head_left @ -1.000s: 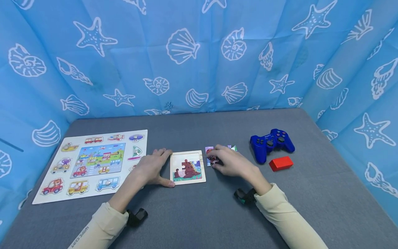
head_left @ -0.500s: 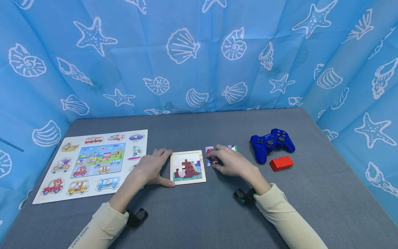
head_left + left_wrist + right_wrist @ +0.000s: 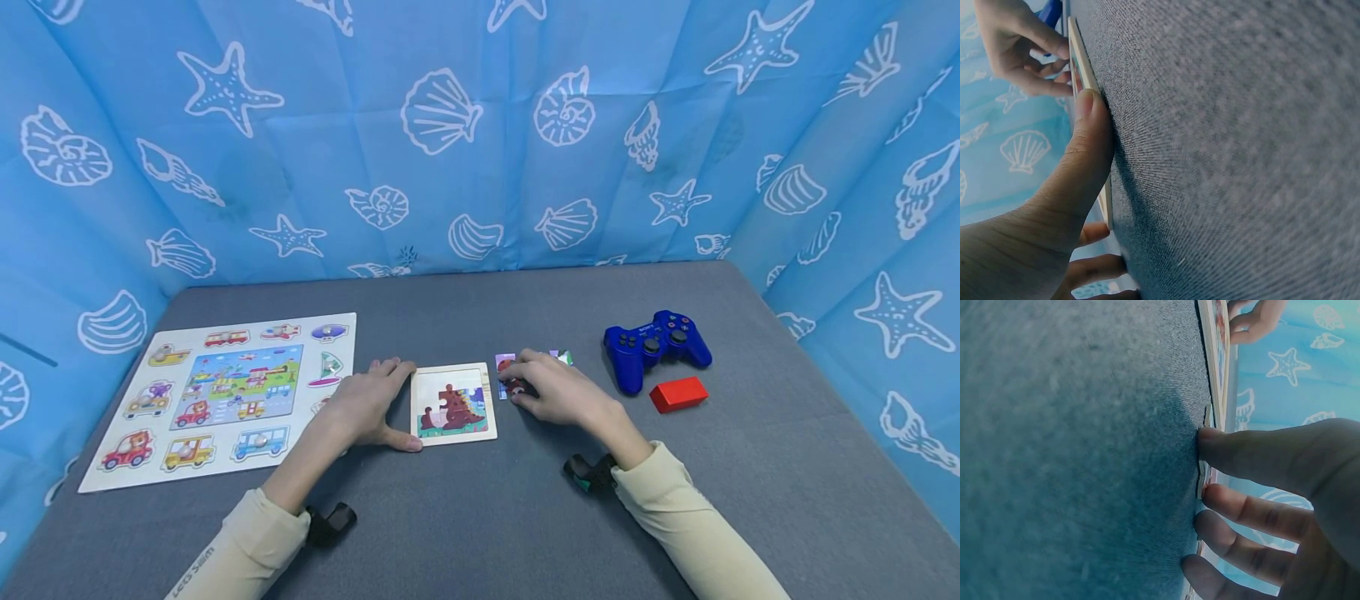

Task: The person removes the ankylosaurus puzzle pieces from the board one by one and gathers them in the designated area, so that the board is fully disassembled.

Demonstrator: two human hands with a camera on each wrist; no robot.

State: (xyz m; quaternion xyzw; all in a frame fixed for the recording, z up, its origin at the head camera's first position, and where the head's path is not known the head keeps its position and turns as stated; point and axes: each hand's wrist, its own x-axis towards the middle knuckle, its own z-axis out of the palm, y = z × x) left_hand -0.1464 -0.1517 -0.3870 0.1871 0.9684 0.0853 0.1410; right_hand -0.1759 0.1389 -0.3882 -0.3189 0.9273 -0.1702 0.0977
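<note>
My left hand [image 3: 367, 404] holds a small square wooden jigsaw tray [image 3: 453, 367] by its left side, thumb at the near corner and a finger at the far corner. Several fitted pieces inside form part of a brown dinosaur picture [image 3: 463, 412]; the upper left of the tray shows bare wood. Right of the tray, my right hand [image 3: 562, 390] pinches a flat jigsaw piece [image 3: 1202, 480] at the tabletop between thumb and index finger. Purple and red parts of pieces [image 3: 502, 360] show beside those fingers, and another piece [image 3: 561, 356] peeks out behind the hand, which covers much of them.
A large white peg puzzle board [image 3: 161, 340] with vehicle pieces lies on the left of the grey table [image 3: 465, 525]. To the right are a blue game controller [image 3: 652, 343] and a red block [image 3: 678, 394]. A blue shell-patterned curtain [image 3: 480, 175] encloses the back and sides.
</note>
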